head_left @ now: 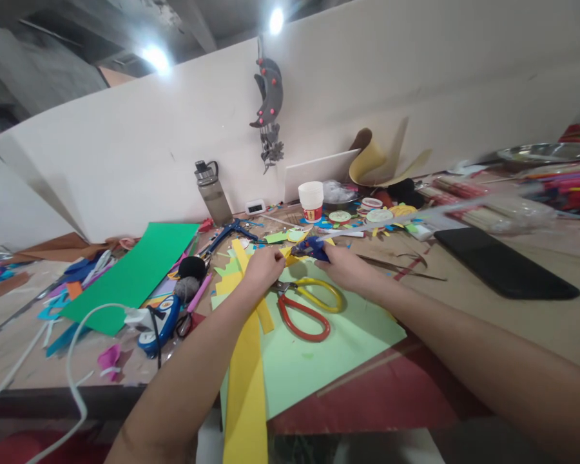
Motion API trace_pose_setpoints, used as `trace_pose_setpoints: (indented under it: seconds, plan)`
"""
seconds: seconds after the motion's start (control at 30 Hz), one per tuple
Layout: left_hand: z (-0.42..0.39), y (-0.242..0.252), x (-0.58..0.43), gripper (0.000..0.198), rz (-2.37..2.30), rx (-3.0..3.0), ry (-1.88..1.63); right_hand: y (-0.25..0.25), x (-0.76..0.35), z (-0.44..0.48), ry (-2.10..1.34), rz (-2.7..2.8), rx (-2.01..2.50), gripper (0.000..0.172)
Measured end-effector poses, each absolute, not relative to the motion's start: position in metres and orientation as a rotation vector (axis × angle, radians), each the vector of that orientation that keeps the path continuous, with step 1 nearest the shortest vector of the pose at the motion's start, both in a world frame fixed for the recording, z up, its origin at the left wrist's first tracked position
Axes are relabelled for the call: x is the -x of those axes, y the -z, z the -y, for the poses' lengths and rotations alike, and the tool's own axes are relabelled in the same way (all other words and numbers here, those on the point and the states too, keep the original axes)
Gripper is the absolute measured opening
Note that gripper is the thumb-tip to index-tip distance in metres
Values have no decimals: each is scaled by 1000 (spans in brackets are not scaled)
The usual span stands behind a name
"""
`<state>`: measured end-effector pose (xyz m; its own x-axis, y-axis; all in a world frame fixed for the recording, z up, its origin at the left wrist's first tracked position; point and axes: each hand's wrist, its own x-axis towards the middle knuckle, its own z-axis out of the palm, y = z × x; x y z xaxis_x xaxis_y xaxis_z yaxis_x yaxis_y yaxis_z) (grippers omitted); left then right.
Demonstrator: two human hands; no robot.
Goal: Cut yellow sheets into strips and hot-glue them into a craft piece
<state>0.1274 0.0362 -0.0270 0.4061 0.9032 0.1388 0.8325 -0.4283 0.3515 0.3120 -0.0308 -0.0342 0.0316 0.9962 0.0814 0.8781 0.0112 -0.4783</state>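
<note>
My right hand (345,265) is wrapped round a blue glue gun (311,247), whose nozzle points left. A long translucent glue stick (406,212) appears to run out of its back. Close to the nozzle, my left hand (265,267) pinches a small yellow piece (294,259), partly hidden by the fingers. Below both hands, scissors (303,338) with one red and one yellow handle lie on a light green sheet (328,370). Long yellow strips (245,399) stretch under my left forearm toward the table's front edge.
A bright green sheet (134,274), a blue power strip (159,325) and a white cable (72,361) lie left. Behind stand a grey bottle (215,196) and a paper cup (312,201). A black slab (505,261) lies right. Scraps litter the table's back.
</note>
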Motion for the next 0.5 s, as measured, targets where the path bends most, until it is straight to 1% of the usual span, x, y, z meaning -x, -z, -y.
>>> trace_pose_setpoints:
  seconds: [0.1, 0.27, 0.43, 0.5]
  plan:
    - [-36, 25, -125, 22, -1518, -2416, -499, 36, -314, 30, -391, 1883, 1936, 31]
    - [-35, 23, -123, 23, -1502, -2385, -472, 37, -312, 33, -497, 1935, 1825, 29]
    - [-34, 22, -123, 21, -1482, -2337, -505, 31, -312, 36, -377, 1884, 1970, 30]
    - [-34, 24, -122, 20, -1478, -2332, -522, 28, -312, 38, -379, 1882, 2004, 30]
